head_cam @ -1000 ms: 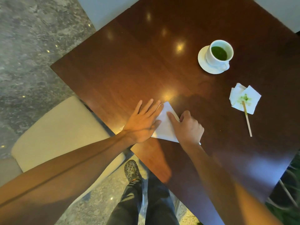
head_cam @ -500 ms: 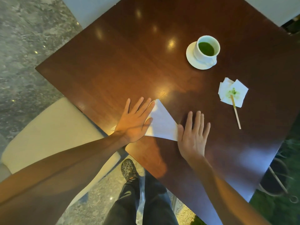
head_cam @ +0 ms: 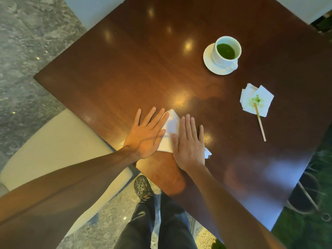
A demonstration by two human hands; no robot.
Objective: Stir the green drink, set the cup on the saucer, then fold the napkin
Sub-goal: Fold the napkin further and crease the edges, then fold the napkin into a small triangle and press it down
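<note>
A white napkin [head_cam: 170, 128] folded into a triangle lies near the table's front corner. My left hand [head_cam: 146, 135] rests flat on its left part, fingers spread. My right hand [head_cam: 188, 142] lies flat on its right part, covering most of it; a small white corner sticks out at the right wrist. The white cup [head_cam: 226, 51] with green drink stands on the white saucer [head_cam: 209, 60] at the far right. A wooden stir stick [head_cam: 260, 125] lies with its tip on a green-stained white napkin [head_cam: 256, 100].
The dark wooden table [head_cam: 143, 69] has its front corner close to my legs. A cream chair seat [head_cam: 53, 150] sits at the left below the table edge. Marble floor lies at the left. A dark pot with sticks [head_cam: 305, 194] stands at the lower right.
My right hand has slid left from the bare table onto the napkin and now lies flat on it. My left hand has stayed flat on the napkin's left part.
</note>
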